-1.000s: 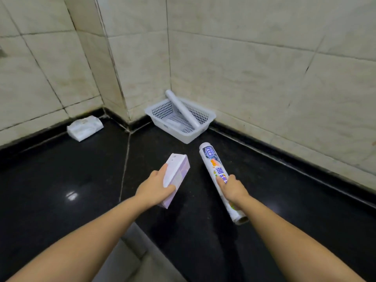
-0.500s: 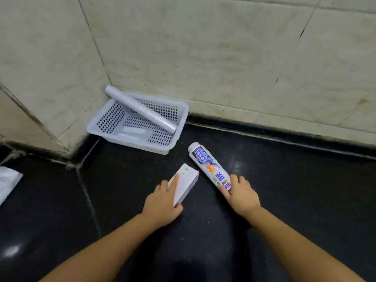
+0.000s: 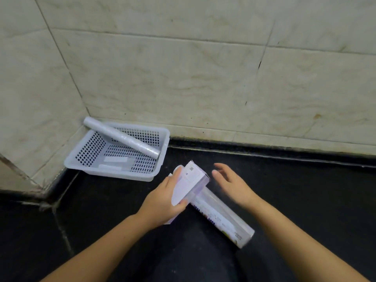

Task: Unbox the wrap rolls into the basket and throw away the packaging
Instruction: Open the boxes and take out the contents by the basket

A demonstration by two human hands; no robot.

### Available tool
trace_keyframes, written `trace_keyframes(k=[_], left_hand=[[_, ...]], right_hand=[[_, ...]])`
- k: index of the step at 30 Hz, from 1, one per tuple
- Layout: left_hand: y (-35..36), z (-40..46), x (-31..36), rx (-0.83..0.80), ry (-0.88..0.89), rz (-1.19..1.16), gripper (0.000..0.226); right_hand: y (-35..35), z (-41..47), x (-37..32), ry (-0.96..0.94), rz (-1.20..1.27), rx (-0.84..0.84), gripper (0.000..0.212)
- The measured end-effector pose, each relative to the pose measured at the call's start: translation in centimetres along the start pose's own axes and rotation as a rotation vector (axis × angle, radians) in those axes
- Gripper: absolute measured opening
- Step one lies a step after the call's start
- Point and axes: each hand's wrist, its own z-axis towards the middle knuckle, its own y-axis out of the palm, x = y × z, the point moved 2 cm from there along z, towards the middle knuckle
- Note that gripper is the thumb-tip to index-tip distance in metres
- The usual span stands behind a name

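My left hand (image 3: 162, 202) grips a white and lilac box (image 3: 189, 180), lifted above the black floor. Under the box lies a printed wrap roll (image 3: 221, 216), running down to the right on the floor. My right hand (image 3: 232, 184) hovers just right of the box, fingers spread, holding nothing. A white perforated basket (image 3: 95, 174) sits in the wall corner. One clear wrap roll (image 3: 122, 137) leans across it, its upper end on the far left rim. Some flat white pieces lie on the basket's bottom.
Pale marble wall tiles (image 3: 203, 88) rise behind the basket and along the left. The black glossy floor (image 3: 305, 190) extends to the right and toward me. A tile seam (image 3: 61, 224) runs along the floor at left.
My right hand let go of the printed roll and opened beside the box. My left hand lifted the box over the roll's upper end. The view dropped closer to the floor.
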Motion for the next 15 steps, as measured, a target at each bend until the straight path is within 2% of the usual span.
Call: trace_keyframes(k=[3,6,11,15], left_hand=[[-0.7,0.9,1.7,-0.005,0.047,-0.006,0.081],[-1.4,1.3,3.0,0.042,0.076,0.004,0.072],[-2.2,2.0,5.2,0.12,0.103,0.017,0.064],[-2.9,1.8,5.6,0.173,0.164,0.055,0.059]], right_hand=[[-0.3,-0.5,-2.6,-0.036,0.222,-0.146,0.044],[-0.6,-1.1,-4.0,-0.07,0.315,-0.181,0.051],[-0.6,-2.1,-5.6,-0.088,0.259,-0.224,0.061],[-1.6,-2.9,-6.8,-0.075,0.276,-0.286,0.049]])
